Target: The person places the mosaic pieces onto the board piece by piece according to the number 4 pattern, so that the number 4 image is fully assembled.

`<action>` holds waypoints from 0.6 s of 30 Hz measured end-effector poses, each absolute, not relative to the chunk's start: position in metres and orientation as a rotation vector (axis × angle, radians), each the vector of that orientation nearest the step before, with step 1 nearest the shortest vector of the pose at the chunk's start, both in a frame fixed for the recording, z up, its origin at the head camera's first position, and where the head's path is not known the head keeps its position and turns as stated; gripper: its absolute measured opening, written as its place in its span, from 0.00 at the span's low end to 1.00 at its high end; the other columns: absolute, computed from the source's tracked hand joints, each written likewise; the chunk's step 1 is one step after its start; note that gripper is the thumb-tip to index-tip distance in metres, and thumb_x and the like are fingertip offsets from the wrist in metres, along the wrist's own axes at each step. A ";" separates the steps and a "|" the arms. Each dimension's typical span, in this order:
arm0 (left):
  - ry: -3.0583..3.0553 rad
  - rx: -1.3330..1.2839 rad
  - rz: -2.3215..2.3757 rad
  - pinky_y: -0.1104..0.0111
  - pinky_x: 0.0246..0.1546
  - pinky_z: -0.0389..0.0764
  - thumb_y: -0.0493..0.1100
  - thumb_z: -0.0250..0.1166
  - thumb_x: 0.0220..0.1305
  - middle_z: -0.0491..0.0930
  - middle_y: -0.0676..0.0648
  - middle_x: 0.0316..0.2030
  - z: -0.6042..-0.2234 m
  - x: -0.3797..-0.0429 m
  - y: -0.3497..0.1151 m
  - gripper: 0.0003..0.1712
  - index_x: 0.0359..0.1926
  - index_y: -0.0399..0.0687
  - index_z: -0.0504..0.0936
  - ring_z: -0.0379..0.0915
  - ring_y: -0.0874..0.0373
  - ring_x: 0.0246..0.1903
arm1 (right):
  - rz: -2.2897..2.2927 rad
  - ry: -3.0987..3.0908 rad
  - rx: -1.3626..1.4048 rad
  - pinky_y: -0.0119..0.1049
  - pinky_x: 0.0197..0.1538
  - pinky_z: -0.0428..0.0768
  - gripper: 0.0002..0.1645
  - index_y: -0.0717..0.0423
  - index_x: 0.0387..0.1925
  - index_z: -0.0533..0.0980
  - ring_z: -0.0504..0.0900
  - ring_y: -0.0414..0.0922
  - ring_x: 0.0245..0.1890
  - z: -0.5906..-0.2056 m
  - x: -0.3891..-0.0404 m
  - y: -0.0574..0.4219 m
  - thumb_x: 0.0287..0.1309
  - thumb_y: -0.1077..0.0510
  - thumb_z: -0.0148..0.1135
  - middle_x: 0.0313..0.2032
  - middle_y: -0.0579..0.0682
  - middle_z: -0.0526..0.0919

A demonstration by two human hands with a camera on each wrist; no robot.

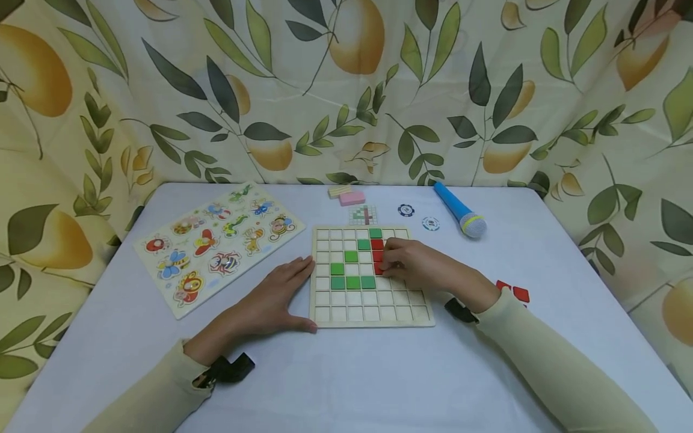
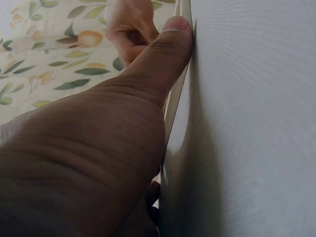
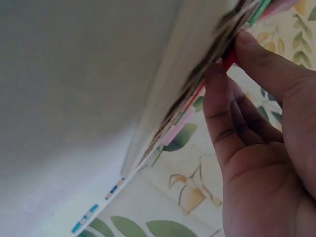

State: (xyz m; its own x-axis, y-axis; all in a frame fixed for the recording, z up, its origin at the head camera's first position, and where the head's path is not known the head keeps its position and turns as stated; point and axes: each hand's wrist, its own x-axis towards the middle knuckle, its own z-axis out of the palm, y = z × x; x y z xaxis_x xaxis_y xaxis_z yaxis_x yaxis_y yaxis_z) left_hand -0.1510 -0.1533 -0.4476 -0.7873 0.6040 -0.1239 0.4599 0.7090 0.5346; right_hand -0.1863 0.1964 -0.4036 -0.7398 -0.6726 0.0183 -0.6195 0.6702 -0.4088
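Observation:
A square wooden grid board point(image 1: 373, 325) lies on the white table, with several green tiles point(image 1: 353, 282) and a short column of red tiles point(image 1: 377, 245) in its cells. My left hand point(image 1: 273, 300) rests against the board's left side, thumb and fingers spread at the edge. Over the right part of the grid, my right hand point(image 1: 419, 264) pinches a red tile point(image 3: 230, 60) between thumb and fingertips, beside the red column. That hand covers some of the cells. In the left wrist view, the left thumb point(image 2: 160, 52) lies along the board's edge.
An insect puzzle board point(image 1: 216, 249) lies at the left. Behind the grid are a small pattern card point(image 1: 363, 214), a pink block point(image 1: 352, 198), a yellowish block point(image 1: 338, 191), two poker chips point(image 1: 406, 210) and a blue microphone point(image 1: 455, 204). Loose red tiles point(image 1: 521, 294) lie beside the right forearm.

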 end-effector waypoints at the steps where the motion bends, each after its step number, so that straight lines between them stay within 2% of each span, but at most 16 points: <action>1: 2.628 0.837 0.708 0.45 0.87 0.51 0.74 0.79 0.50 0.45 0.48 0.88 -0.447 -0.151 -0.153 0.75 0.87 0.49 0.49 0.39 0.44 0.87 | -0.598 2.748 -1.061 0.38 0.50 0.88 0.06 0.49 0.39 0.89 0.81 0.41 0.43 -0.403 -0.186 0.196 0.63 0.62 0.76 0.43 0.45 0.83; 7: 2.631 0.826 0.725 0.44 0.86 0.51 0.74 0.79 0.50 0.45 0.48 0.88 -0.448 -0.150 -0.153 0.75 0.87 0.49 0.49 0.40 0.44 0.87 | -0.582 2.759 -1.040 0.38 0.50 0.88 0.05 0.51 0.40 0.89 0.81 0.42 0.43 -0.402 -0.185 0.196 0.64 0.62 0.75 0.43 0.47 0.83; 13: 2.630 0.831 0.725 0.44 0.86 0.53 0.75 0.78 0.50 0.45 0.48 0.88 -0.452 -0.150 -0.152 0.75 0.87 0.51 0.48 0.40 0.44 0.87 | -0.617 2.867 -0.859 0.37 0.49 0.88 0.12 0.50 0.53 0.87 0.82 0.41 0.45 -0.384 -0.164 0.229 0.70 0.63 0.68 0.51 0.47 0.85; 18: 2.638 0.823 0.696 0.45 0.86 0.52 0.75 0.78 0.50 0.45 0.49 0.88 -0.450 -0.150 -0.154 0.75 0.87 0.52 0.48 0.40 0.45 0.87 | -0.762 3.159 -0.747 0.18 0.47 0.83 0.18 0.51 0.54 0.84 0.84 0.33 0.42 -0.369 -0.126 0.291 0.66 0.70 0.69 0.48 0.44 0.88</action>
